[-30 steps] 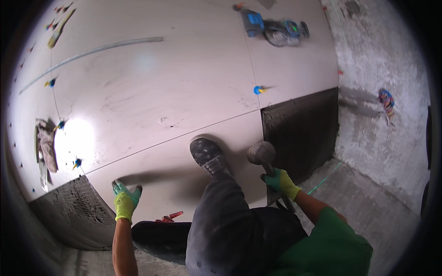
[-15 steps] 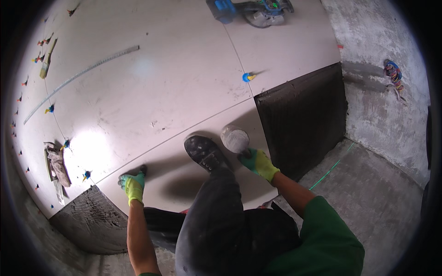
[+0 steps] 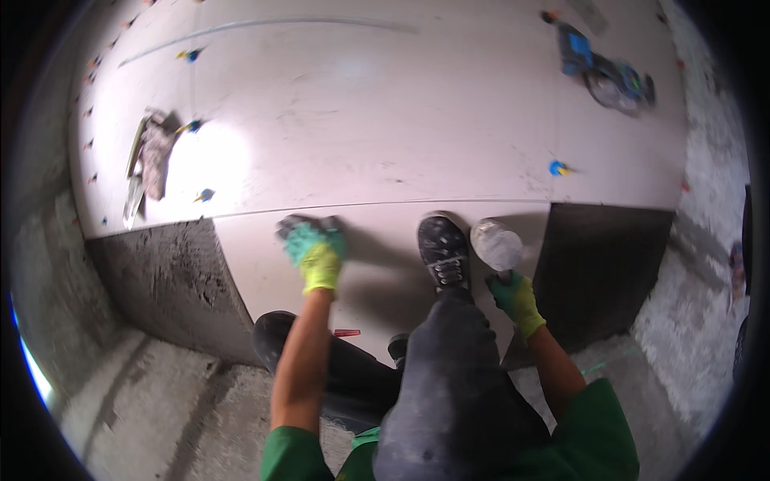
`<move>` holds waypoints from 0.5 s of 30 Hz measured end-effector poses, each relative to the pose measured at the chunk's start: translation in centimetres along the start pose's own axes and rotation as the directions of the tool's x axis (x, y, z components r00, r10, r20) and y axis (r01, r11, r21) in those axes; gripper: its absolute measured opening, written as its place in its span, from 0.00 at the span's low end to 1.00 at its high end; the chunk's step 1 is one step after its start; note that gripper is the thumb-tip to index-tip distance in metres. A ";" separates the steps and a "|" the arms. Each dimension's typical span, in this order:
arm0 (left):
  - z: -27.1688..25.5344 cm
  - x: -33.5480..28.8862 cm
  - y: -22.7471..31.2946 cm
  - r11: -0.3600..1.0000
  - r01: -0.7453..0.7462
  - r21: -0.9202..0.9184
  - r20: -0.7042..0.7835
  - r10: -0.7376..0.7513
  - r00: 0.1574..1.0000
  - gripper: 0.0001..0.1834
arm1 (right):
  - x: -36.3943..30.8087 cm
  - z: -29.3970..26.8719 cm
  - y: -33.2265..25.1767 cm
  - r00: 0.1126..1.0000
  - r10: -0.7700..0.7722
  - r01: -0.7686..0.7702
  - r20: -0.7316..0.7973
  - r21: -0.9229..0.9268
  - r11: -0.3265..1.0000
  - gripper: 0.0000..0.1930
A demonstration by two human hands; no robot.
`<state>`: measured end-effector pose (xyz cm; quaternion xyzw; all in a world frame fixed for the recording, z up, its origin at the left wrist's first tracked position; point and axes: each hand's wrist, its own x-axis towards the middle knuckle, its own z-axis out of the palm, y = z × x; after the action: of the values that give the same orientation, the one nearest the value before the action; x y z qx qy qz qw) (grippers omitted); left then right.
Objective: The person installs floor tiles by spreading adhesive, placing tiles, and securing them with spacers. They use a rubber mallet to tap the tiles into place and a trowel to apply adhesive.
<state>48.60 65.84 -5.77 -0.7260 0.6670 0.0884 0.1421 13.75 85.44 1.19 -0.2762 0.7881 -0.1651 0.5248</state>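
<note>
My right hand [image 3: 518, 305], in a green-and-yellow glove, is closed round the dark handle of a mallet [image 3: 499, 246]. Its pale, rounded head rests on or just above the light floor tile [image 3: 377, 297], beside my dark lace-up shoe [image 3: 443, 244]. Left of the shoe, my left hand [image 3: 314, 250], gloved alike and smeared by motion, is over the same tile near its far edge. A grey and dark thing shows at its fingers; its kind cannot be made out. The fingers look curled round it.
Dark mortar beds lie left [image 3: 180, 280] and right [image 3: 601, 272] of the tile. Beyond the joint are blue-and-yellow tile levelling clips [image 3: 559, 168], a blue cordless power tool [image 3: 605, 72], a long metal ruler [image 3: 265, 22] and a crumpled cloth [image 3: 156, 152]. A red wedge [image 3: 346, 332] lies near my leg.
My view has turned and shifted left. The left hand has moved along the tile from near its left corner toward my shoe. My right hand still holds the mallet beside the shoe.
</note>
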 end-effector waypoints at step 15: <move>0.2 3.5 -4.7 0.970 0.012 -0.241 -0.227 -0.068 0.972 0.40 | 13.2 -1.3 -20.8 0.914 -0.341 0.403 0.218 -0.579 0.709 0.12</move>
<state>53.63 62.97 -6.64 -0.7566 0.6487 0.0788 -0.0236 14.11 60.82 3.42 -0.5917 0.7004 0.0103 0.3990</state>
